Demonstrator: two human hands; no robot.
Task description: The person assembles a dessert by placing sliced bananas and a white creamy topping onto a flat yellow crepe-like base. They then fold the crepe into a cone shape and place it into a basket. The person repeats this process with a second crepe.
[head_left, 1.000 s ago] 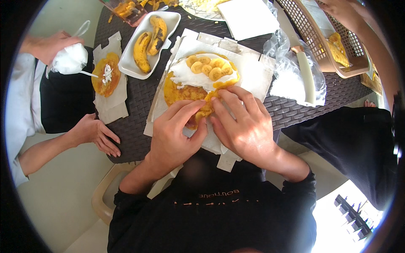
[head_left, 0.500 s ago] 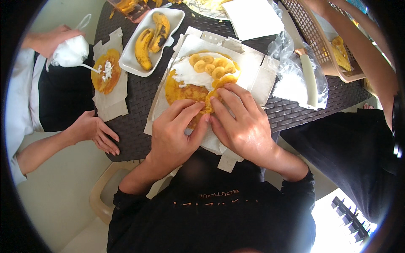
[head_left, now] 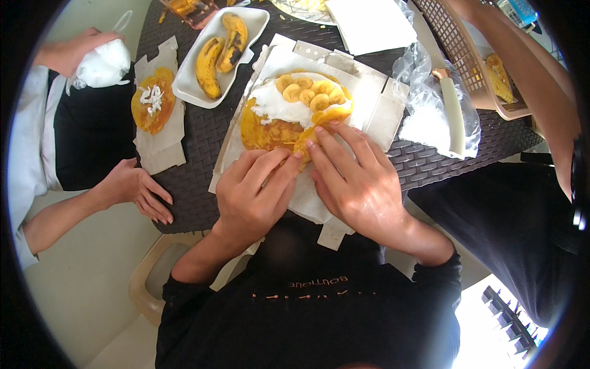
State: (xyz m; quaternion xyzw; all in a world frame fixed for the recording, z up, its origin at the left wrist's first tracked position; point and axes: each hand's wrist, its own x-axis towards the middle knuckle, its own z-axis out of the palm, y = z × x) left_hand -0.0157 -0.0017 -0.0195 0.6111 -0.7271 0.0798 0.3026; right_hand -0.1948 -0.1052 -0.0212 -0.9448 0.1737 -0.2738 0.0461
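A golden pancake (head_left: 257, 134) lies on white paper over opened cardboard (head_left: 366, 115) in front of me. White cream (head_left: 275, 106) covers its far half, and round banana slices (head_left: 305, 95) sit on the cream toward the right. My left hand (head_left: 251, 195) has its fingers curled over the pancake's near edge, which they partly hide. My right hand (head_left: 362, 184) grips the same edge a little to the right, where the rim is folded up and inward beside the banana slices. The fingertips of both hands are close together.
On the left, a co-worker's hand holds a white piping bag (head_left: 103, 64) near a smaller cream-topped pancake (head_left: 147, 115). A foam tray (head_left: 185, 93) holds two bananas (head_left: 233, 44). To the right are a knife (head_left: 453, 114) on a plastic bag, napkins (head_left: 370, 26) and a basket (head_left: 453, 38).
My left fingers have drawn together along the pancake's near edge, and more of that edge is folded in. The co-worker's piping bag has lifted off the small pancake.
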